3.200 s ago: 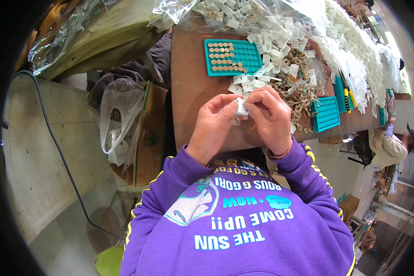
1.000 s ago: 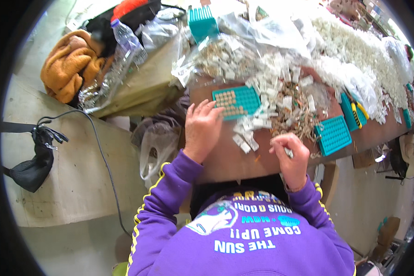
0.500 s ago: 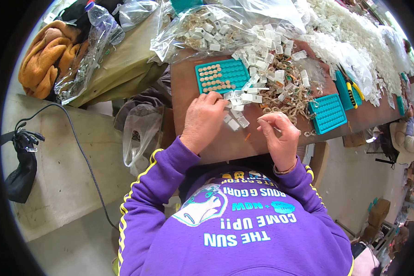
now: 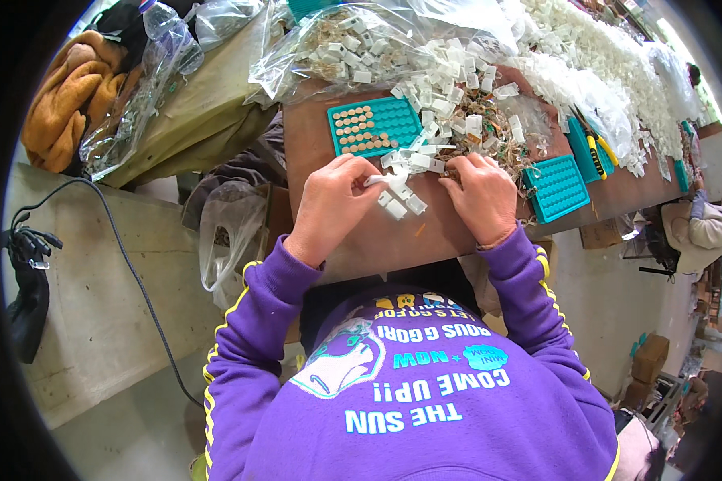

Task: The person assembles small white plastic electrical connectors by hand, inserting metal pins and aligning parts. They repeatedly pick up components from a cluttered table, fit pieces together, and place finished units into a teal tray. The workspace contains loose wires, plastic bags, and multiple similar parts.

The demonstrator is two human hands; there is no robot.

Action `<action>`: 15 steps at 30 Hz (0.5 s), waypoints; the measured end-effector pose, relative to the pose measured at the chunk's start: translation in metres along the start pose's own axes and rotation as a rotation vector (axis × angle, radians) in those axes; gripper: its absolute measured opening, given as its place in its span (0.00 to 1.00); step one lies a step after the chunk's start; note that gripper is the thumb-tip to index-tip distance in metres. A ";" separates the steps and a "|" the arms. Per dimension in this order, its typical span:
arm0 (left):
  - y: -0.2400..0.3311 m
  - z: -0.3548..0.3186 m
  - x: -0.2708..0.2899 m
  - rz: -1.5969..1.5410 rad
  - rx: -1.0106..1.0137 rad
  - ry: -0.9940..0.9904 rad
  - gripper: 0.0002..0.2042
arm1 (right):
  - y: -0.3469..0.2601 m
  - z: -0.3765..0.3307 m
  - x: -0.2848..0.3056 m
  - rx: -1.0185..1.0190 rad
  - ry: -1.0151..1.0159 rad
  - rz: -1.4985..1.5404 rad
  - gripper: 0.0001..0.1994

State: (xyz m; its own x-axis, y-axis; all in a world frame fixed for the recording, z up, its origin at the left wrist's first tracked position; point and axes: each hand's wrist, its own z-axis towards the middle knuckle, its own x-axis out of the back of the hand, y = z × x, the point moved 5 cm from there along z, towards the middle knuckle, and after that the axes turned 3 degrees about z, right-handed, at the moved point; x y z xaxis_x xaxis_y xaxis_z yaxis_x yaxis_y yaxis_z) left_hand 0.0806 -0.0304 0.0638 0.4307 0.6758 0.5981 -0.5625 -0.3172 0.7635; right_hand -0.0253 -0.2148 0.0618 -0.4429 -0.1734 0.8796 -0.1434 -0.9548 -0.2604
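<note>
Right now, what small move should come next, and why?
Probably bring the right hand toward the white piece: the left hand pinches it, while the right sits apart from it, at the edge of the pile.

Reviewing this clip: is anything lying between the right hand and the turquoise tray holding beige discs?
Yes. Loose white pieces lie on the table between the right hand and the turquoise tray, clustered by the tray's near right corner.

A small white piece [image 4: 375, 181], its exact shape unclear, is pinched by the left hand [image 4: 332, 200]. Small, whitish rectangular boxes [image 4: 415, 204] lie jumbled on the tabletop [image 4: 365, 250], some beside the right hand [image 4: 484, 196].
</note>
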 end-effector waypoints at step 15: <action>-0.001 -0.047 -0.034 -1.891 0.540 -0.062 0.12 | 0.013 -0.004 -0.013 -0.686 -0.340 1.950 0.10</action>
State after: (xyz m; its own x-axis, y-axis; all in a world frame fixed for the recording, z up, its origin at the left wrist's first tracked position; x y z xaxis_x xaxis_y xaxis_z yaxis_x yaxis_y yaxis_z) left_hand 0.0333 -0.0219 0.0310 0.1465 0.3186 -0.9365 0.8017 0.5164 0.3011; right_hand -0.0249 -0.2237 0.0456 -0.2570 -0.7104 -0.6552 -0.0638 0.6889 -0.7220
